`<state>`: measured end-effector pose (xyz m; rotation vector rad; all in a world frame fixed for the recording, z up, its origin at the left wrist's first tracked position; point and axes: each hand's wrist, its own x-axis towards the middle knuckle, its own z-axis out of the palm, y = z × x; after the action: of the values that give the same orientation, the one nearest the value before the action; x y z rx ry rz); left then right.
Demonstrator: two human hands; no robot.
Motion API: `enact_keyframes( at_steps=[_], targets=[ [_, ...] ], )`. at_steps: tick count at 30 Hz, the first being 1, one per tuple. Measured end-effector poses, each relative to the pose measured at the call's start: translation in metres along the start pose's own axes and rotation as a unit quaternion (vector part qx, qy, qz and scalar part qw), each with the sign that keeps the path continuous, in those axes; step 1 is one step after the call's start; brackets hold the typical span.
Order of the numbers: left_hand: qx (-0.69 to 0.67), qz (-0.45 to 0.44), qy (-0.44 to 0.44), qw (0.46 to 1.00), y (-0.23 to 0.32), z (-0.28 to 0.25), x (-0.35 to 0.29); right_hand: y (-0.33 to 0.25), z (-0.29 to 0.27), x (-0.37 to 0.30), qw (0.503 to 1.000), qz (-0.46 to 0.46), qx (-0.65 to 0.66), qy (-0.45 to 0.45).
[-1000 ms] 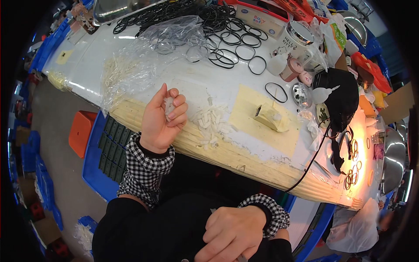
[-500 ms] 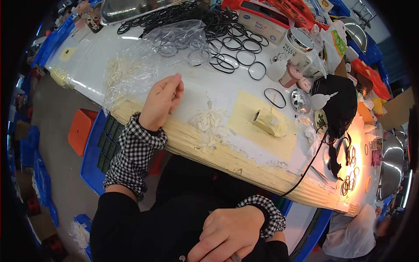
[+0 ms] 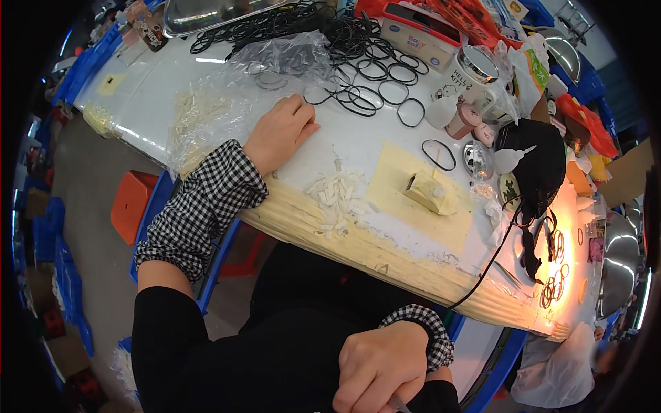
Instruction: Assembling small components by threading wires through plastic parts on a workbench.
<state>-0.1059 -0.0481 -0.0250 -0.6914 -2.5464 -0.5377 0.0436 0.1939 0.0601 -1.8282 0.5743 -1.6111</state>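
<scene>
My left hand [image 3: 281, 134] reaches over the white tabletop, its fingers curled and closed at the near edge of a black rubber ring [image 3: 333, 91]. The fingertips are partly hidden, but they meet the ring's rim. More black rings [image 3: 359, 100] lie loose to the right of it. My right hand [image 3: 383, 365] is low in front of my body, closed round a thin silver metal tool [image 3: 399, 405] that is mostly cut off by the lower edge. On the table before me are a heap of small white strips [image 3: 335, 199] and a yellow-taped block [image 3: 432, 193] with a thin upright pin.
A clear plastic bag [image 3: 200, 113] of pale pieces lies left of my left hand. At the right stand a white cup [image 3: 463, 76], a black cloth-covered lamp [image 3: 533, 162] shining brightly, and its cord [image 3: 490, 260]. A red stool [image 3: 132, 206] stands at lower left.
My left hand has moved right and away from me, up to the rings, and its fingers now bend downward. My right hand has shifted slightly right, still holding the metal tool.
</scene>
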Motion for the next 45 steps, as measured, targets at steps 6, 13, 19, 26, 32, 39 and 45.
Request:
enact_keyframes(
  at_steps=[6, 13, 19, 26, 32, 39, 45],
  targets=[
    [-0.030, 0.029, 0.026, 0.999, -0.006, -0.004, -0.004, -0.030, 0.012, -0.020, 0.711, 0.351, -0.359, 0.492],
    [-0.274, -0.150, 0.015, 0.950, -0.001, -0.014, -0.005, 0.034, -0.023, -0.049, 0.430, 0.429, -0.669, 0.429],
    [-0.295, -0.123, 0.040, 0.947, 0.007, -0.033, -0.026, 0.041, -0.029, -0.046, 0.423, 0.449, -0.664, 0.423],
    [-0.556, -0.223, 0.001, 0.801, 0.095, -0.035, -0.053, 0.027, -0.030, -0.029, 0.542, 0.350, -0.480, 0.594],
    [-0.708, -0.261, -0.047, 0.654, 0.126, -0.025, -0.048, 0.024, -0.024, -0.031, 0.600, 0.295, -0.333, 0.665],
    [-0.777, -0.295, -0.070, 0.552, 0.128, -0.016, -0.051, 0.018, -0.017, -0.022, 0.601, 0.315, -0.368, 0.635],
    [-0.808, -0.287, -0.098, 0.505, 0.131, -0.015, -0.049, 0.020, -0.016, -0.034, 0.638, 0.267, -0.273, 0.668]
  ],
)
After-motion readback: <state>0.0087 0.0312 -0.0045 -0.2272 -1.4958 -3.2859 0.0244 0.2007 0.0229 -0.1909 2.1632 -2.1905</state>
